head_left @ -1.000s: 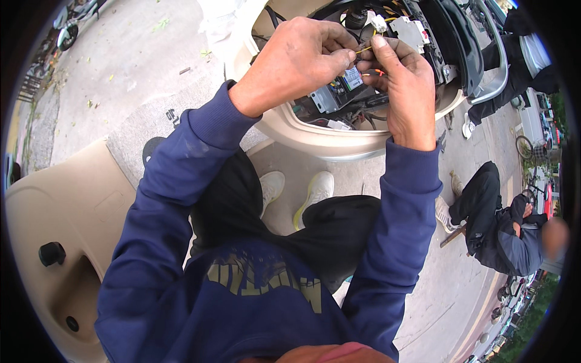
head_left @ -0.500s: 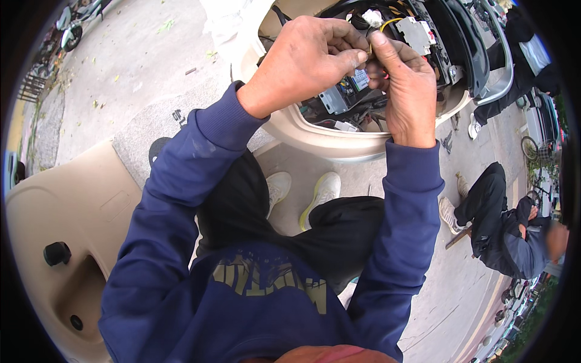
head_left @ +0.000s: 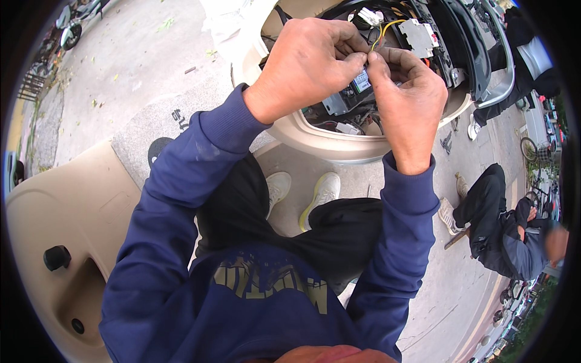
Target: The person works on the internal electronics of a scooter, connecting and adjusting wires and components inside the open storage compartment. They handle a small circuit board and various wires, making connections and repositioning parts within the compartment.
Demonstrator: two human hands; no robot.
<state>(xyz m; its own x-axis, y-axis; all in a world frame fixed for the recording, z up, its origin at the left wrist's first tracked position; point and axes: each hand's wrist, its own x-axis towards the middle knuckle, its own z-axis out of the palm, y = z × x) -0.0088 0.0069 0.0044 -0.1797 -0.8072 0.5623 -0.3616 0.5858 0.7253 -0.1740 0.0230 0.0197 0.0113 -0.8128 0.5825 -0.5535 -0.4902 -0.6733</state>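
Observation:
My left hand [head_left: 318,69] and my right hand [head_left: 408,94] pinch a thin yellow-green wire [head_left: 376,44] between their fingertips, above an open compartment in a beige scooter body [head_left: 327,148]. The wire runs up near a white plastic connector [head_left: 370,18]. A white switch-like unit [head_left: 417,37] sits right of it. Below my fingers are a labelled electronic box [head_left: 362,81], a silver metal bracket [head_left: 334,104] and tangled dark cables. My fingers hide the exact end of the wire.
A detached beige panel [head_left: 66,206] lies at lower left, beside a grey mat [head_left: 130,154]. At right, a seated person [head_left: 508,236] and another person's dark-trousered legs [head_left: 505,97] are near. A parked two-wheeler [head_left: 69,30] is at upper left; metal pieces [head_left: 446,143] lie on the pavement.
My right hand has shifted down and slightly right, its thumb lower on the wire. My left hand has moved slightly right. The connector sits slightly further left.

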